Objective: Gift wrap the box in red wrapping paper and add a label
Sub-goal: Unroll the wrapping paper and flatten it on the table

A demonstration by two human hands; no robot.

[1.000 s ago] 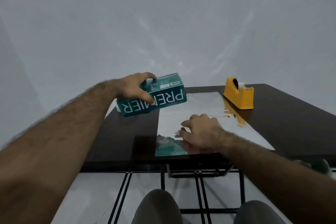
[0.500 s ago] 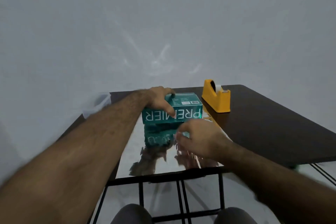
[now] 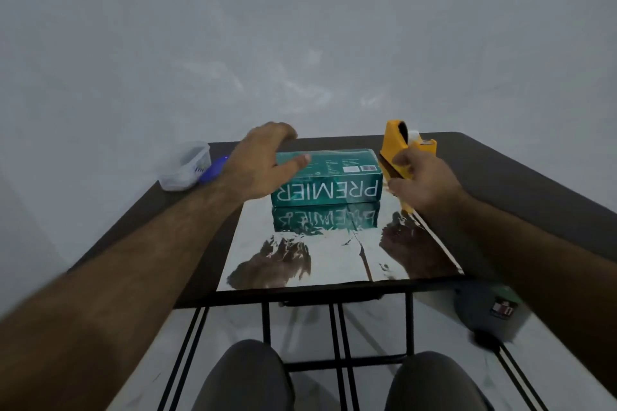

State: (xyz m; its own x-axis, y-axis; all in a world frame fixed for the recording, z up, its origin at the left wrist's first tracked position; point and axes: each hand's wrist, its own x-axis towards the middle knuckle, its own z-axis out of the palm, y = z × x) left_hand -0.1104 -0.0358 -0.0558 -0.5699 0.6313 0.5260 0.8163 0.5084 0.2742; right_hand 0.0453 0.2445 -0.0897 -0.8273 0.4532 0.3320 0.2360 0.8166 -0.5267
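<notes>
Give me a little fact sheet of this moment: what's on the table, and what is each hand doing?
Box: teal cardboard box marked PREMIER, standing on the sheet
Sheet: shiny silver wrapping sheet, flat on the dark table
Left hand: fingers spread, at the box's left end, grip unclear
Right hand: loosely curled by the box's right end, holding nothing visible
Behind the box: yellow tape dispenser
Far left: clear plastic tub

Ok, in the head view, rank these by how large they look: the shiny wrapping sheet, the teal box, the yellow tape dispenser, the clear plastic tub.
1. Shiny wrapping sheet
2. Teal box
3. Yellow tape dispenser and clear plastic tub: too close to rank, since the right hand hides part of the dispenser.
</notes>
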